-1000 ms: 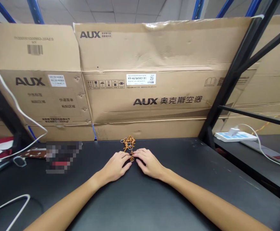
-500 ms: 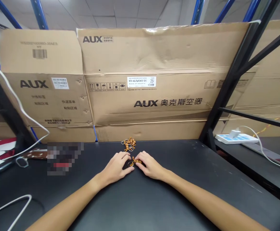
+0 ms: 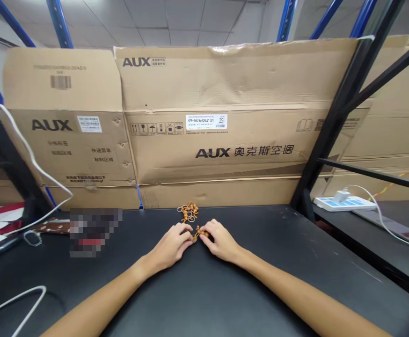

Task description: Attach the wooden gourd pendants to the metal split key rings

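Between my two hands, low over the black tabletop (image 3: 190, 290), is a small brown beaded keychain (image 3: 203, 232) with an orange-brown cord and a metal ring. My left hand (image 3: 174, 243) pinches its ring end between thumb and fingers. The beaded end is gripped by the thumb and fingers of my right hand (image 3: 221, 240), which cover part of it. Just beyond my fingertips lies a small pile of similar beaded keychains (image 3: 189, 212) with metal rings.
Large cardboard panels (image 3: 208, 168) stand along the table's back edge. A black metal post (image 3: 327, 135) rises at the right, near a white power strip (image 3: 343, 202). On the left are a white cable (image 3: 36, 161), a pixelated patch and a dark glasses-like item (image 3: 32, 237).
My left thumb and fingers have closed on the ring end of the keychain; before, they were apart around it. My right hand keeps its grip. The view has tilted slightly.
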`<state>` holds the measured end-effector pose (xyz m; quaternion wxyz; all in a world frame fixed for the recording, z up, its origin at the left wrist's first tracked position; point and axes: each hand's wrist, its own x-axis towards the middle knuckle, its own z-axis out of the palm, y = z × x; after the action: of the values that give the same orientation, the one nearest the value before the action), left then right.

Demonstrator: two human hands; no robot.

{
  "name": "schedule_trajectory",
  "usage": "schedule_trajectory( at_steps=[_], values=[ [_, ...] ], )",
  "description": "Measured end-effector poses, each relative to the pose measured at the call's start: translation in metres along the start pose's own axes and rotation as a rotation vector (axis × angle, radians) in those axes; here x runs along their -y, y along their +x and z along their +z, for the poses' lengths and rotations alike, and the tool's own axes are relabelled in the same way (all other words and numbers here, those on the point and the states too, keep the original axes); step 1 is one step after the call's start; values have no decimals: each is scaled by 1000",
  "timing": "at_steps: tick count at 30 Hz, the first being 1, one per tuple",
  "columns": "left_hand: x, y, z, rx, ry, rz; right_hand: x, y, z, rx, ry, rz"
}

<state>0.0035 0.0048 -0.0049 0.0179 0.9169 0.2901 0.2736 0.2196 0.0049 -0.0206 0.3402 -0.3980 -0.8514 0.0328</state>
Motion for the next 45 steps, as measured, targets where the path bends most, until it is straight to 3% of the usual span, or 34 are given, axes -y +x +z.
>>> schedule_trajectory(
  at_steps=[3, 11, 20, 26, 33, 40, 45],
  values=[
    [-1, 0, -1, 10, -23, 2, -2, 0, 2, -16, -47, 40],
    [-2, -1, -1, 4, 24, -39, 5, -1, -4, 34, 73, -113],
    [-6, 1, -5, 2, -20, 11, 6, -1, -5, 23, 46, -103],
    [-4, 0, -2, -16, 2, 18, 8, -1, -6, 63, 76, -169],
    [-7, 1, -5, -9, -16, 32, 6, -1, -3, 32, -48, -64],
    [-5, -1, -2, -41, 21, 14, 13, -2, -9, 106, -26, -172],
    [-5, 0, -4, -24, -64, 62, 8, -2, -5, 25, -122, -38]
  ],
)
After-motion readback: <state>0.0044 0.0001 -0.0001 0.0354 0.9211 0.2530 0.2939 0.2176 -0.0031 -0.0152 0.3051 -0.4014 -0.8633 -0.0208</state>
